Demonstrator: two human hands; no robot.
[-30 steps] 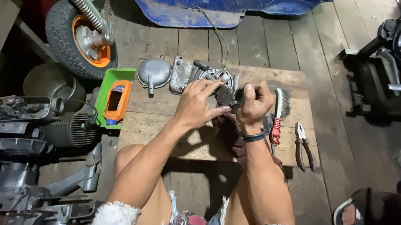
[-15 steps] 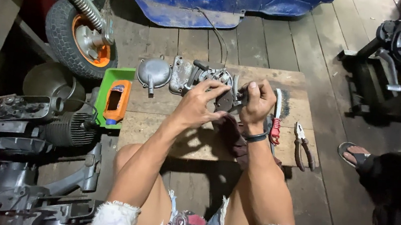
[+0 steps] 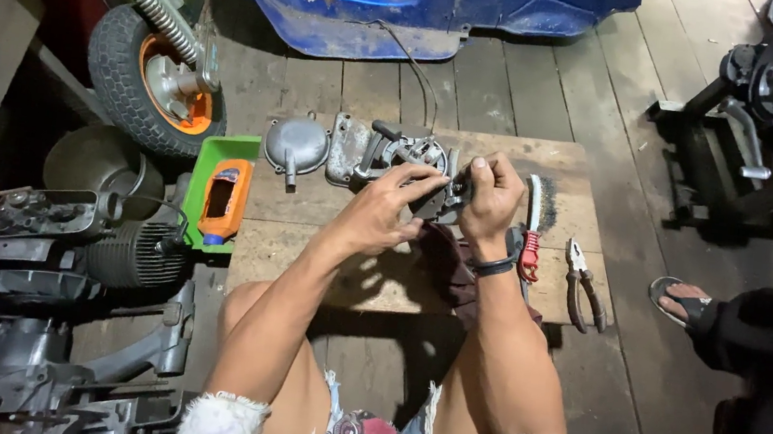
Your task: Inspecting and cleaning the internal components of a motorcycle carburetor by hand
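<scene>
Left hand (image 3: 385, 215) and right hand (image 3: 490, 200) — both grips pinch a small dark grey metal engine part (image 3: 454, 193) from opposite sides, fingers pressed together on it. The part sits just above the far middle of the low wooden counter (image 3: 304, 256); its long axis cannot be told. Beside the right wrist lie a red-handled wire brush (image 3: 531, 226) and black-handled pliers (image 3: 582, 286).

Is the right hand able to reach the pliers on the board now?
Probably yes, once it lets go. The right hand grips a small metal part; the pliers lie just to its right on the wooden board, uncovered.
</scene>
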